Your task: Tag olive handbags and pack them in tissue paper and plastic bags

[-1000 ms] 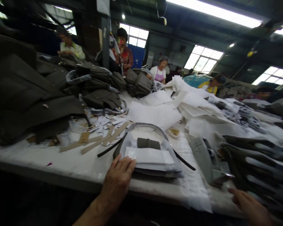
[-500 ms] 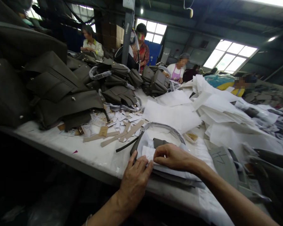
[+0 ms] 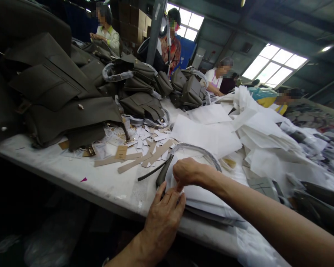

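My left hand (image 3: 163, 218) lies flat, fingers stretched out, on the near edge of a flat stack of white wrapping sheets (image 3: 208, 200) at the front of the white table (image 3: 72, 172). My right hand (image 3: 185, 172) reaches across from the right and pinches the top white sheet near its left corner, fingers curled together. A plastic-wrapped curved bag handle (image 3: 196, 150) arcs just behind the hands. A dark strap (image 3: 153, 172) sticks out to the left of the stack.
Dark olive bags (image 3: 58, 100) are heaped at the left and back. Cardboard strips (image 3: 133, 159) and small white tags (image 3: 144, 137) lie between. Loose white sheets (image 3: 256, 129) cover the right. Several people work at the far side.
My right hand came in from the lower right onto the white stack and now pinches its top sheet. The dark piece seen on the stack is now covered. The view shifted left.
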Demonstrator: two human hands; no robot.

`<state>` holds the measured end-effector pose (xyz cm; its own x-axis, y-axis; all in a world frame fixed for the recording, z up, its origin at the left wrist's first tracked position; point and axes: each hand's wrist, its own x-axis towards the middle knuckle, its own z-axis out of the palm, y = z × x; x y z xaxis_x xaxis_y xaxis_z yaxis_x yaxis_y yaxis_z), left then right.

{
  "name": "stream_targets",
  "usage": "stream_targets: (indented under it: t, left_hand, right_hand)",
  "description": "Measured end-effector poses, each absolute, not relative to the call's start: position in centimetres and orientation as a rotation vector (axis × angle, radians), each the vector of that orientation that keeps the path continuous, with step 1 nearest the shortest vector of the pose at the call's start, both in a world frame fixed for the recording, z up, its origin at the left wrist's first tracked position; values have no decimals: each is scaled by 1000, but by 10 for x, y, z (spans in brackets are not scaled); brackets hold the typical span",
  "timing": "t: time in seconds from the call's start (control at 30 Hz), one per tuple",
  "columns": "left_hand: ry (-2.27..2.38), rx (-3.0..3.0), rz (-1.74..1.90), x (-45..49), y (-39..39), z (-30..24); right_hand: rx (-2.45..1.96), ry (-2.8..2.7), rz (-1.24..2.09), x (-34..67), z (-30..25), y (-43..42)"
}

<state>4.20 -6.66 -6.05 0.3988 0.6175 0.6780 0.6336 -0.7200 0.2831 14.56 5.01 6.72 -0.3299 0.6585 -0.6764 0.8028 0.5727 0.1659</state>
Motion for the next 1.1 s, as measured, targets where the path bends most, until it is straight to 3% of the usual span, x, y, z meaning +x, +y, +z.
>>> stream_targets:
  t: [0.23, 0.4, 0.63, 0.93, 1.1]
  left_hand:
    - [-1177, -2643, -1244, 41, -64, -60]
    - [-1208, -2637, -1266, 42, -67, -63]
    - [-1264, -2663, -1306, 44, -67, -70]
    - [-939, -2612, -1465, 20, -65, -59]
    - [-1586, -2439, -1211, -60, -9, -37]
  right_hand:
    - [1147, 2273, -102, 167, 53, 68]
    - [1557, 2435, 5, 207, 51, 66]
    - [1955, 2601, -739, 222, 8, 28]
    - [2094, 2569, -800, 235, -24, 13]
    - [2177, 2544, -846, 239, -33, 13]
